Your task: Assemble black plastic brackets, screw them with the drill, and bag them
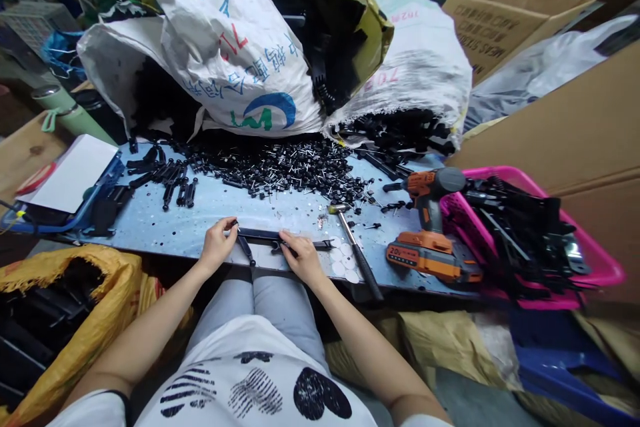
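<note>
A person sits at a light-blue worktop (210, 208), both bare hands at its near edge, well apart from each other. Directions are from the gap between the hands, 12 o'clock being straight ahead.

The left hand (219, 245) pinches the upper end of a short, slim black piece (245, 248), which slants toward 5 o'clock. The right hand (303, 258) has its fingers on a long, flat black bar (263, 234), which lies crosswise between the hands; whether they grip or only press cannot be told. A thinner black rod (319, 245) pokes out past the right hand at 3 o'clock; its join with the bar is hidden.

Also at 3 o'clock, pale round discs (345, 261) lie beside a hammer with a black handle (367, 270). Farther that way stand an orange-and-black cordless drill (425, 240) and a bright pink plastic basket (607, 272) of black parts. At 12 to 1 o'clock spreads a heap of small black pieces with silvery pins (295, 167).
</note>
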`<state>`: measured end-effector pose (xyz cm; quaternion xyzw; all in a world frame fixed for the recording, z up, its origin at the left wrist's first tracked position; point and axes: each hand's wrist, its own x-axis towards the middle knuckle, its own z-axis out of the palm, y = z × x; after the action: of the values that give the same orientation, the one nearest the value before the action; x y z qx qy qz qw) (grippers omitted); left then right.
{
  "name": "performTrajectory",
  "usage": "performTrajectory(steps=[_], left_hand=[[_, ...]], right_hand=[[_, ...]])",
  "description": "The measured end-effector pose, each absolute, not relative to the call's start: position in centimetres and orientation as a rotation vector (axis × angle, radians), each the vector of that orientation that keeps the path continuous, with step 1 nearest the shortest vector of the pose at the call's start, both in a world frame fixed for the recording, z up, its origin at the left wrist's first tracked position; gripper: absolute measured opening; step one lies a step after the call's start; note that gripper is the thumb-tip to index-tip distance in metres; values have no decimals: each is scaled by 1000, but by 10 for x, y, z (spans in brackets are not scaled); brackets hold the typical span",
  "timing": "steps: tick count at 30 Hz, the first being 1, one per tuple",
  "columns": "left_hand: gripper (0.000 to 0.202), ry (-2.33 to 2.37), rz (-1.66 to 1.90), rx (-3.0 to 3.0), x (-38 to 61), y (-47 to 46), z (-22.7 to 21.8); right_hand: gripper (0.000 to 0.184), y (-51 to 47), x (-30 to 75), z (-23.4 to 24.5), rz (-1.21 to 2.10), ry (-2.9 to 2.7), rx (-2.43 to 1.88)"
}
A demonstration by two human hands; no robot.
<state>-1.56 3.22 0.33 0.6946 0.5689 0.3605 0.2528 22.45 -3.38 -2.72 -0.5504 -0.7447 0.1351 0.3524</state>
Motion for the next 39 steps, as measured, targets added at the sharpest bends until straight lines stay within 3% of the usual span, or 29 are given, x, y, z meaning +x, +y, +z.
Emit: performTrajectory(steps=[10,16,22,27,39], left_hand=[[27,1503,904,2425,-17,21,-2],[30,1453,853,2400,-16,21,-17],[42,1579,1014,2378,-19,5,-15],[35,1393,797,2661,-27,13,-15],[31,1492,773,2590,-26,18,-8]], right_hand=[[37,-39,229,-25,352,-2016,-1435],[41,-31,210,-6,204,-2027,-1399],[45,1,183,19,274,-2215,-1129],[45,-14,235,0,220,-2203,-1239],[37,-10,259,-15,422,-2242,-1163]])
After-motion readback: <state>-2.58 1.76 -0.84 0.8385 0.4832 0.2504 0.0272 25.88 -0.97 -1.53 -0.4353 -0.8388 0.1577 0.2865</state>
